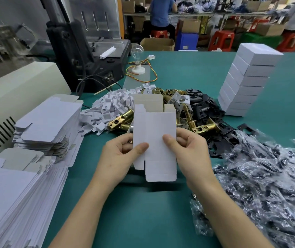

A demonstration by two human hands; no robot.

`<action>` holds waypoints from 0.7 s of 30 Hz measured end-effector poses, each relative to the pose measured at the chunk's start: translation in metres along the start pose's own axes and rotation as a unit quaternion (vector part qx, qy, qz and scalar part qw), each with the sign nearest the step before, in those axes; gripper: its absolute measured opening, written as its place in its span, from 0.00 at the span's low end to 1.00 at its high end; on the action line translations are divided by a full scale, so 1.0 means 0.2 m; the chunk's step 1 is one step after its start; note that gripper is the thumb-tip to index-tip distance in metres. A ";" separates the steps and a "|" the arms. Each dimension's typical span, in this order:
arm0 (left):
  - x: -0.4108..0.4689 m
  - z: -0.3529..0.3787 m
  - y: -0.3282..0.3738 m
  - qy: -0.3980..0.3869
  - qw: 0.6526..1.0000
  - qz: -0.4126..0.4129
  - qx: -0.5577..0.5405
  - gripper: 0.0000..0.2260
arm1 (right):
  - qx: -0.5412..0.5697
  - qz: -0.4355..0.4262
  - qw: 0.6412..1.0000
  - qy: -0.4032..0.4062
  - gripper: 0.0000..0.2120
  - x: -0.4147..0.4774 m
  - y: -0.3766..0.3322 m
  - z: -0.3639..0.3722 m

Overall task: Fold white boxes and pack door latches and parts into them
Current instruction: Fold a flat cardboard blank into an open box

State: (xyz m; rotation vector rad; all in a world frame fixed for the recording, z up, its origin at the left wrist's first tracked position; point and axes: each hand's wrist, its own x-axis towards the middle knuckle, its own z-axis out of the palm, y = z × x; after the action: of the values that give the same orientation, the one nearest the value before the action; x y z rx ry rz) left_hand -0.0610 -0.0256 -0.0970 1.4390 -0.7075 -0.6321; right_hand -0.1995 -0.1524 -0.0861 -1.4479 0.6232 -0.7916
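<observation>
Hands (118, 156) (193, 151) pinch white box (154, 129) edges over green mat (143, 212).

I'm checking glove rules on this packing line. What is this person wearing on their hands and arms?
Nothing visible. The left hand and right hand are bare: no gloves or rings. The left forearm and right forearm are bare too, no sleeve, watch or wristband in view.

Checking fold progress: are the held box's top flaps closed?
No: the white box held by the left hand and right hand has its top flaps standing open, grey inside showing.
</observation>
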 end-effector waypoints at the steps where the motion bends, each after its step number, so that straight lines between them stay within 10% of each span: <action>1: 0.00 0.00 -0.01 -0.002 1.000 0.000 0.004 0.10 | 0.002 0.003 1.000 0.003 0.06 0.00 0.00 -0.01; 21: -0.02 0.02 0.03 0.009 0.984 0.143 0.106 0.35 | -0.058 -0.115 0.991 -0.034 0.34 -0.04 0.00 0.05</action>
State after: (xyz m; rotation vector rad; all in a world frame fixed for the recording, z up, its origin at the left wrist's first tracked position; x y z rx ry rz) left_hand -0.0680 -0.0248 -0.0922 1.4981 -0.9692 -0.3277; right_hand -0.1959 -0.1406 -0.0864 -1.6666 0.4615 -0.8924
